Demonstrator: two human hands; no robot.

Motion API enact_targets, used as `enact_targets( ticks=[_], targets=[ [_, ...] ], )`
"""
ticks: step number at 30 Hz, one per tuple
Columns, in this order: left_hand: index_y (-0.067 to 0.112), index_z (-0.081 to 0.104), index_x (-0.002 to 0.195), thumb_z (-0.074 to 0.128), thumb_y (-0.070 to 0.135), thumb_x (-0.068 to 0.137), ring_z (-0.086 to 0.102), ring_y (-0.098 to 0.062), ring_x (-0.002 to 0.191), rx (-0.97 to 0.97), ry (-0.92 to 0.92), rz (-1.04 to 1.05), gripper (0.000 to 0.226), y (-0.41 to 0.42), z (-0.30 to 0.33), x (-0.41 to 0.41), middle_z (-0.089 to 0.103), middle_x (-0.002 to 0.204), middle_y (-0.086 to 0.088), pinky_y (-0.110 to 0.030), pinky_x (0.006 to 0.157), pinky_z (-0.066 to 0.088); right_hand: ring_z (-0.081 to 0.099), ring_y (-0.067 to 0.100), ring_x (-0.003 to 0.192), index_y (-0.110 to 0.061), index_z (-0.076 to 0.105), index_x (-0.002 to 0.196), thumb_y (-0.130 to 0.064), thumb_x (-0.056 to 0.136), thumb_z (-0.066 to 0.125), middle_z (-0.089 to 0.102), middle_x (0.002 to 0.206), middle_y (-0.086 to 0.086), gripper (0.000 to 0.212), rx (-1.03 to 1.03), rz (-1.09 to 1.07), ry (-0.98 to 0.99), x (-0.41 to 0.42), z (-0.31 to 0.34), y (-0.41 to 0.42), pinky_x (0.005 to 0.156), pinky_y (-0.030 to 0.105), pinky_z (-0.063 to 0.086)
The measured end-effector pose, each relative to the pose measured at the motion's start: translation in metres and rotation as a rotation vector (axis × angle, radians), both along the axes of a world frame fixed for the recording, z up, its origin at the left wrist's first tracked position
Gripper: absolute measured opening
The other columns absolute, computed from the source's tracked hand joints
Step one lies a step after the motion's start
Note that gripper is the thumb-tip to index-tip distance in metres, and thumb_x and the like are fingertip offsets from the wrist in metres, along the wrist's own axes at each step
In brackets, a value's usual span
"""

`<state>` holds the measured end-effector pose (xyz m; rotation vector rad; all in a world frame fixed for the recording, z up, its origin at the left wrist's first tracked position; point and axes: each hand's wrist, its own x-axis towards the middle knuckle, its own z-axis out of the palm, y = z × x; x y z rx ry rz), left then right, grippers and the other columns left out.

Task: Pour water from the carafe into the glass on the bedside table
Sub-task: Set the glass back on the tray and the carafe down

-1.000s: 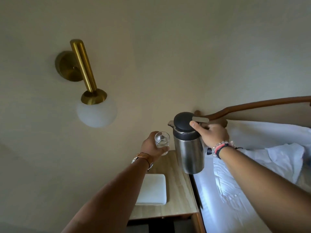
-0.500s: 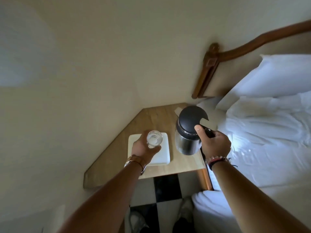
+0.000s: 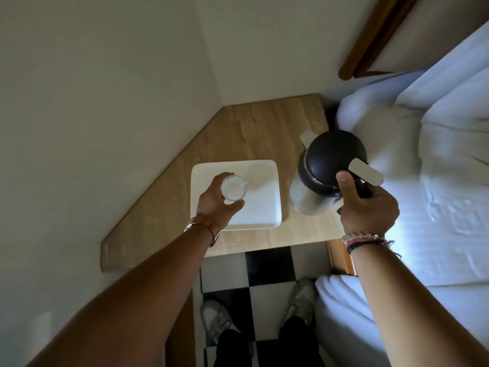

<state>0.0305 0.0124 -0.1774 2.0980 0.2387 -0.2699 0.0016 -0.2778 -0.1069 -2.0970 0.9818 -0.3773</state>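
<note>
A small clear glass [image 3: 234,187] is gripped by my left hand [image 3: 215,201] over the left part of a white square tray [image 3: 264,202] on the wooden bedside table [image 3: 264,128]. I cannot tell whether the glass touches the tray. My right hand [image 3: 366,207] holds the handle of a steel carafe [image 3: 326,172] with a black lid, thumb near its silver lever. The carafe is upright at the table's right side, its spout pointing away from me; whether its base rests on the table is hidden.
A bed with white sheets [image 3: 436,168] lies close on the right, its wooden headboard [image 3: 375,35] at the upper right. Walls [image 3: 105,88] close in the table on the left and back. Black-and-white floor tiles [image 3: 264,274] and my shoes [image 3: 214,319] show below.
The view has tilted down from the wall lamp to the table. Both hands have come down with the glass and the carafe, from raised in front of the wall to the tabletop.
</note>
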Motion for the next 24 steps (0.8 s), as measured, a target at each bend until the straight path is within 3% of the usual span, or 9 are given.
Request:
enact_targets(
  ticks=[4, 7, 12, 16, 18, 21, 23, 24],
  targets=[
    [0.055, 0.054, 0.123, 0.085, 0.033, 0.064, 0.06, 0.0, 0.109, -0.007, -0.001, -0.014, 0.07, 0.003, -0.02, 0.002, 0.06, 0.118, 0.037, -0.03, 0.087, 0.058, 0.068, 0.037, 0.068, -0.002, 0.075, 0.07, -0.087, 0.066, 0.06, 0.069, 0.063, 0.022, 0.087, 0.019, -0.021, -0.04, 0.001, -0.013, 0.003, 0.067, 0.04, 0.052],
    [0.053, 0.054, 0.124, 0.086, 0.031, 0.064, 0.06, 0.001, 0.106, -0.006, -0.004, -0.028, 0.071, 0.005, -0.03, 0.001, 0.061, 0.118, 0.034, -0.03, 0.086, 0.058, 0.059, 0.032, 0.063, -0.007, 0.067, 0.064, -0.085, 0.068, 0.06, 0.061, 0.059, 0.017, 0.078, 0.021, -0.015, -0.068, 0.001, -0.017, 0.008, 0.066, 0.032, 0.039],
    [0.049, 0.053, 0.126, 0.087, 0.029, 0.066, 0.06, 0.001, 0.107, 0.006, -0.015, -0.062, 0.072, 0.008, -0.039, -0.001, 0.059, 0.12, 0.034, -0.028, 0.087, 0.057, 0.059, 0.032, 0.063, -0.01, 0.068, 0.064, -0.085, 0.071, 0.058, 0.063, 0.06, 0.015, 0.075, 0.015, -0.042, -0.099, 0.008, -0.023, 0.016, 0.066, 0.03, 0.038],
    [0.05, 0.052, 0.126, 0.086, 0.03, 0.066, 0.056, 0.007, 0.108, 0.007, -0.033, -0.082, 0.072, 0.01, -0.044, 0.001, 0.056, 0.12, 0.038, -0.027, 0.085, 0.056, 0.069, 0.039, 0.066, -0.011, 0.068, 0.062, -0.085, 0.074, 0.058, 0.069, 0.062, 0.021, 0.075, 0.029, -0.068, -0.102, 0.01, -0.028, 0.025, 0.065, 0.038, 0.053],
    [0.05, 0.052, 0.126, 0.086, 0.029, 0.066, 0.056, 0.008, 0.108, 0.004, -0.034, -0.081, 0.072, 0.01, -0.048, 0.002, 0.058, 0.119, 0.037, -0.027, 0.085, 0.056, 0.067, 0.035, 0.063, -0.016, 0.063, 0.057, -0.084, 0.074, 0.059, 0.067, 0.059, 0.019, 0.07, 0.055, -0.089, -0.113, 0.01, -0.032, 0.029, 0.062, 0.032, 0.049],
    [0.051, 0.052, 0.126, 0.087, 0.031, 0.067, 0.056, 0.009, 0.108, 0.001, -0.045, -0.081, 0.073, 0.01, -0.053, 0.004, 0.057, 0.119, 0.038, -0.025, 0.084, 0.057, 0.053, 0.013, 0.047, -0.028, 0.048, 0.047, -0.084, 0.074, 0.059, 0.055, 0.044, -0.002, 0.064, 0.087, -0.119, -0.155, 0.008, -0.035, 0.032, 0.049, 0.01, 0.035],
    [0.053, 0.052, 0.126, 0.087, 0.033, 0.067, 0.057, 0.006, 0.108, -0.015, -0.046, -0.074, 0.072, 0.011, -0.056, 0.006, 0.056, 0.119, 0.039, -0.026, 0.085, 0.058, 0.055, 0.01, 0.048, -0.027, 0.052, 0.048, -0.084, 0.074, 0.06, 0.056, 0.045, -0.002, 0.063, 0.105, -0.128, -0.181, 0.005, -0.041, 0.03, 0.047, 0.007, 0.032],
    [0.053, 0.052, 0.126, 0.087, 0.033, 0.067, 0.058, 0.005, 0.108, -0.026, -0.043, -0.069, 0.072, 0.011, -0.057, 0.006, 0.056, 0.119, 0.039, -0.027, 0.086, 0.059, 0.059, 0.013, 0.052, -0.021, 0.06, 0.052, -0.083, 0.075, 0.059, 0.062, 0.05, 0.008, 0.066, 0.099, -0.123, -0.179, 0.003, -0.046, 0.029, 0.051, 0.013, 0.038]
  ],
)
